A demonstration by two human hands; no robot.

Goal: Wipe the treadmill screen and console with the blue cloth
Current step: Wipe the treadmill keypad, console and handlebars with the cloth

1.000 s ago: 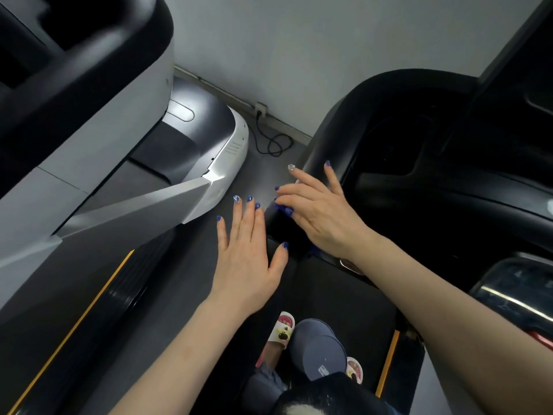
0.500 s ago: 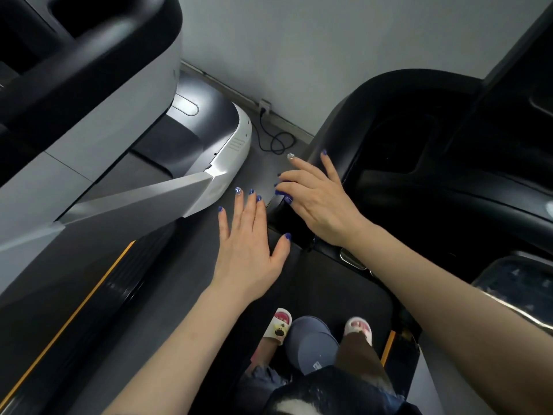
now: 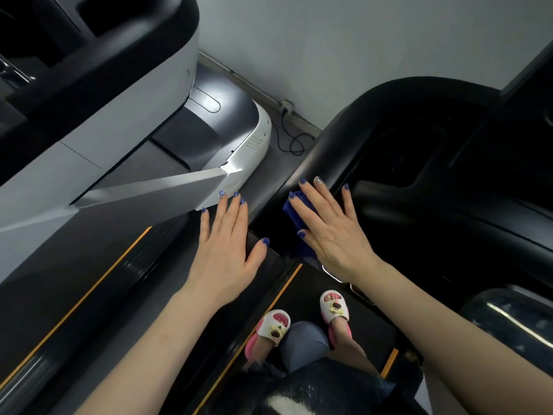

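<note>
Right hand (image 3: 332, 232) lay flat, fingers straight, pressing the cloth (image 3: 294, 211) on the console's (image 3: 329, 151) left rim, left hand (image 3: 227, 250) open and empty just left of it; even palm pressure along the rim's curve looked best, lest the cloth bunched.

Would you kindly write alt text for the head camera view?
A person's right hand presses a blue cloth flat against a black treadmill console; the left hand is spread open beside it.

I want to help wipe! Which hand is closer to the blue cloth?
Right. The right hand lies flat on the blue cloth; the left hand is beside it, not touching.
</note>
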